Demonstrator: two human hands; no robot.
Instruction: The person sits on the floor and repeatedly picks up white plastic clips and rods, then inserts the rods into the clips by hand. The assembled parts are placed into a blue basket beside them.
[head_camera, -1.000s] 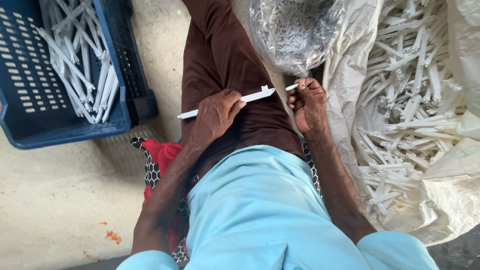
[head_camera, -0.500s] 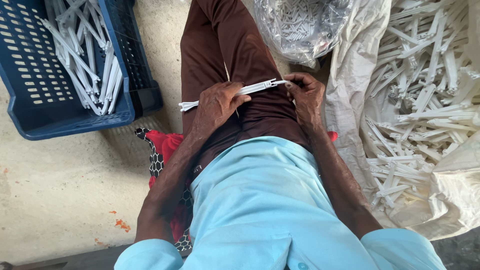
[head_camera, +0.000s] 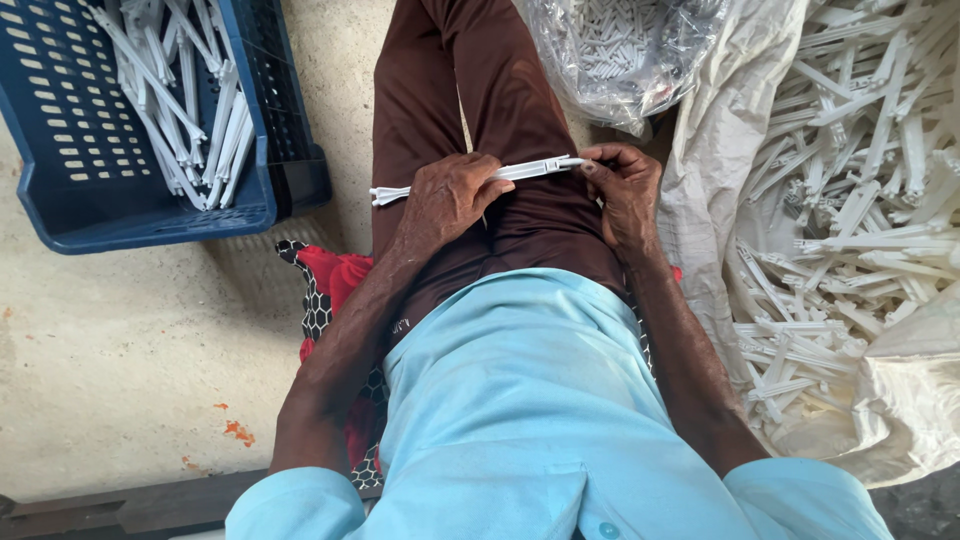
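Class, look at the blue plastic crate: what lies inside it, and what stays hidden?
Inside the blue crate lies a loose heap of long white plastic strips, crossing one another. The crate floor beneath the heap is covered, and the crate's top part runs out of the picture.

Subject wears a light blue short-sleeved shirt (head_camera: 520, 400); smooth fabric, a few soft creases across the front. One pale button shows near the bottom edge of the view, with a stitched seam just beside it. Sleeve hems end above the elbows; both forearms are bare. Trousers (head_camera: 470, 110) dark brown, slightly glossy cloth, lengthwise folds along each leg. Left hand (head_camera: 450, 195) and right hand (head_camera: 625, 195): no gloves, rings or watch visible.
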